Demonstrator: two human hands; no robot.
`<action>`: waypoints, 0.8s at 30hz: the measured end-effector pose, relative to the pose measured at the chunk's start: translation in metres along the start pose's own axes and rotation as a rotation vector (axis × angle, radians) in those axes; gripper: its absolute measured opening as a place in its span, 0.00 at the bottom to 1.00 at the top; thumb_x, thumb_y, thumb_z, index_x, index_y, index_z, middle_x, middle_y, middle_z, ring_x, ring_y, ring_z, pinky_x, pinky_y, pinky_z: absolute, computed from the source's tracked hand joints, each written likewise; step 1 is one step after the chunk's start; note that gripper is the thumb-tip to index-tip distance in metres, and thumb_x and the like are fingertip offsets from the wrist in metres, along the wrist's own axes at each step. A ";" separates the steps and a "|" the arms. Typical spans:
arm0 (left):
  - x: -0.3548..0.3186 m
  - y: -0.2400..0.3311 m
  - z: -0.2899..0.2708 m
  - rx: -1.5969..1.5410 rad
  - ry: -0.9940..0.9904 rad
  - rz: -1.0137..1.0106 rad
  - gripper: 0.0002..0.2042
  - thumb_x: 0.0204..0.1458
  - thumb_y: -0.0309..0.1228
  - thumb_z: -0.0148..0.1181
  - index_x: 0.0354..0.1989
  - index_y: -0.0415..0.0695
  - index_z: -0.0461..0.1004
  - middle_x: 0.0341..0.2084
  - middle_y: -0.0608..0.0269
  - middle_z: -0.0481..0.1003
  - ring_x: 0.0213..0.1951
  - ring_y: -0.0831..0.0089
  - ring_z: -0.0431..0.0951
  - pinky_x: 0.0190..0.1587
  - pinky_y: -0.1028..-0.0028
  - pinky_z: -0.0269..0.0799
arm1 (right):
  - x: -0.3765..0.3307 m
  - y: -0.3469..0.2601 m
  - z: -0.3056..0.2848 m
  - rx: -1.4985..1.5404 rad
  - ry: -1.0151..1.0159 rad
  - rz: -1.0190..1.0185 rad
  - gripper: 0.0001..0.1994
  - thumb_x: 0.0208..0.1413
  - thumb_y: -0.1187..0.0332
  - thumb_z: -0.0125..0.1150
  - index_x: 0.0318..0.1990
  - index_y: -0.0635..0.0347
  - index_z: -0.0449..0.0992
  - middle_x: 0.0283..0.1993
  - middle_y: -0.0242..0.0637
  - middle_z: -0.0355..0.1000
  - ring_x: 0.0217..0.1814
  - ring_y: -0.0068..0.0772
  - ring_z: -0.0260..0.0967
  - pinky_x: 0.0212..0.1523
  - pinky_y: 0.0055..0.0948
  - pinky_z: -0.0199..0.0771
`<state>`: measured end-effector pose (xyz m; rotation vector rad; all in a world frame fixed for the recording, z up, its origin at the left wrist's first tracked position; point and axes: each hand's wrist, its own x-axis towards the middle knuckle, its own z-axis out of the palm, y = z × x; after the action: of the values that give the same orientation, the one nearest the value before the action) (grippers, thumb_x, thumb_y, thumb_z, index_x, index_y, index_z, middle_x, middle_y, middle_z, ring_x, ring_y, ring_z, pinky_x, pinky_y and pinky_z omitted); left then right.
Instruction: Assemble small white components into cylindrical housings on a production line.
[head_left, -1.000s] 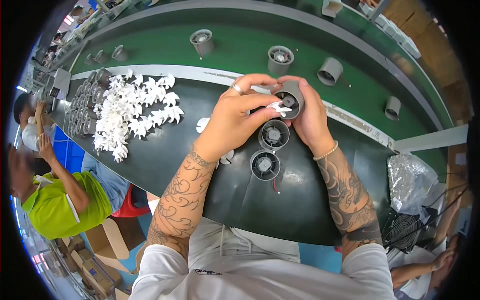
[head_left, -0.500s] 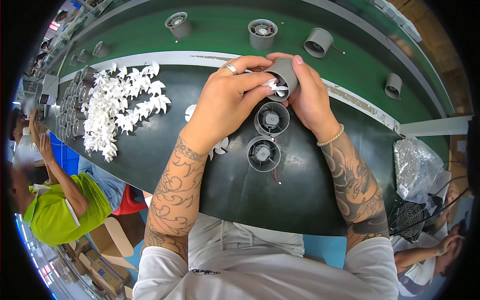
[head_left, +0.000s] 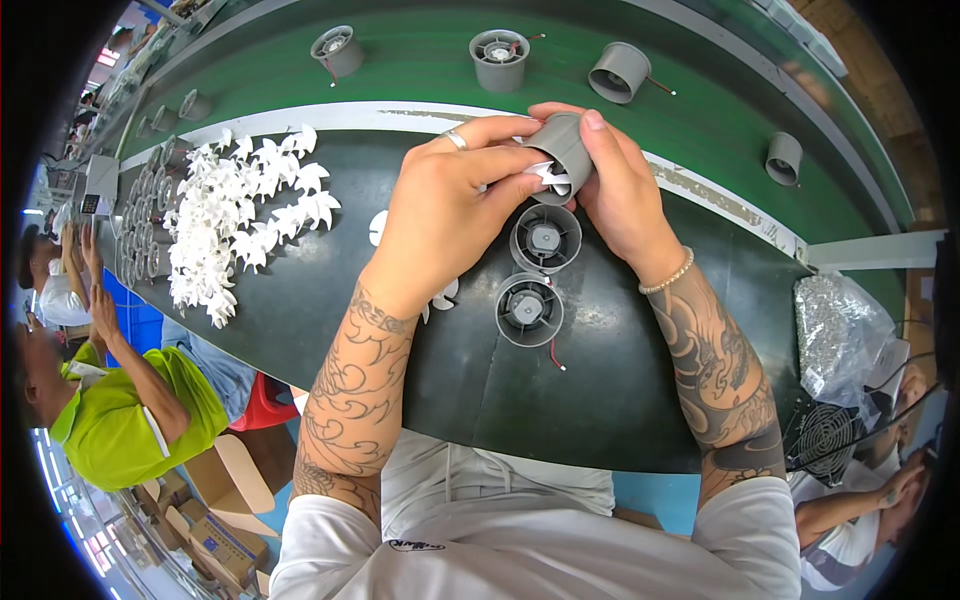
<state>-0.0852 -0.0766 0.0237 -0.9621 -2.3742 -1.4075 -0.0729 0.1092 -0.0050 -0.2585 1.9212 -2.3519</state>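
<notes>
My right hand (head_left: 622, 190) grips a grey round fan housing (head_left: 562, 148) tilted on its side above the dark table. My left hand (head_left: 450, 205) presses a white impeller (head_left: 549, 176) into the housing's open end with the fingertips. Two more grey fan housings lie flat just below my hands, one (head_left: 545, 239) nearer them and one (head_left: 529, 309) with red and black wires closer to me. A heap of white impellers (head_left: 238, 220) lies on the table to the left.
A green conveyor belt (head_left: 420, 70) runs behind the dark table (head_left: 330, 300), carrying several grey fan housings (head_left: 499, 58). More grey housings are stacked at the far left (head_left: 142, 215). A person in a green shirt (head_left: 130, 415) sits at lower left. A silvery bag (head_left: 840, 335) lies at right.
Both hands have stayed together on the housing, which has tilted from face-up onto its side while the left fingers keep pushing the white impeller in. The view shifted slightly.
</notes>
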 end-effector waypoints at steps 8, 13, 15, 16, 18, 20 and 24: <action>-0.002 0.004 0.006 -0.318 0.052 -0.320 0.06 0.45 0.15 0.68 0.28 0.34 0.75 0.44 0.54 0.79 0.45 0.70 0.80 0.49 0.72 0.78 | -0.001 0.000 0.004 -0.080 0.054 -0.043 0.26 0.71 0.52 0.38 0.56 0.66 0.71 0.40 0.34 0.74 0.36 0.18 0.68 0.33 0.18 0.68; 0.000 -0.004 -0.001 -0.374 0.043 -0.313 0.11 0.41 0.18 0.72 0.25 0.35 0.72 0.37 0.57 0.80 0.39 0.70 0.82 0.43 0.74 0.80 | -0.002 -0.006 0.013 -0.215 0.091 -0.184 0.26 0.71 0.51 0.39 0.53 0.66 0.74 0.40 0.34 0.75 0.38 0.20 0.70 0.38 0.19 0.69; 0.003 -0.005 -0.002 -0.333 0.038 -0.300 0.12 0.40 0.18 0.72 0.26 0.35 0.71 0.35 0.58 0.79 0.39 0.70 0.81 0.43 0.75 0.80 | -0.003 -0.007 0.009 -0.261 0.075 -0.126 0.27 0.71 0.53 0.35 0.55 0.70 0.71 0.47 0.42 0.75 0.49 0.29 0.72 0.52 0.28 0.72; 0.004 -0.007 -0.001 -0.388 0.014 -0.227 0.12 0.41 0.18 0.72 0.29 0.35 0.72 0.35 0.59 0.79 0.39 0.70 0.82 0.44 0.74 0.80 | -0.002 -0.007 0.008 -0.268 0.071 -0.130 0.27 0.71 0.53 0.35 0.55 0.70 0.71 0.47 0.42 0.75 0.49 0.29 0.72 0.52 0.28 0.72; 0.005 -0.003 -0.003 -0.399 -0.025 -0.095 0.13 0.44 0.19 0.70 0.36 0.36 0.73 0.34 0.59 0.78 0.38 0.68 0.82 0.44 0.73 0.81 | -0.002 -0.002 0.008 -0.129 0.065 -0.081 0.27 0.71 0.53 0.34 0.54 0.71 0.71 0.48 0.43 0.75 0.48 0.30 0.73 0.54 0.29 0.72; 0.004 0.000 -0.006 -0.338 -0.034 -0.073 0.12 0.45 0.20 0.70 0.37 0.35 0.73 0.33 0.59 0.78 0.38 0.68 0.82 0.45 0.73 0.81 | -0.002 -0.002 0.007 -0.112 0.078 -0.048 0.27 0.71 0.53 0.34 0.54 0.71 0.72 0.48 0.44 0.75 0.48 0.30 0.73 0.54 0.28 0.72; 0.002 -0.002 -0.006 -0.155 -0.044 -0.015 0.13 0.45 0.24 0.72 0.38 0.36 0.76 0.37 0.58 0.80 0.36 0.69 0.81 0.43 0.73 0.79 | -0.003 -0.002 0.004 -0.164 0.102 -0.046 0.26 0.71 0.54 0.35 0.52 0.71 0.73 0.47 0.43 0.75 0.48 0.30 0.73 0.53 0.28 0.71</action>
<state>-0.0893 -0.0815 0.0262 -1.0249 -2.3362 -1.6114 -0.0696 0.1062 -0.0028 -0.2005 2.1820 -2.2787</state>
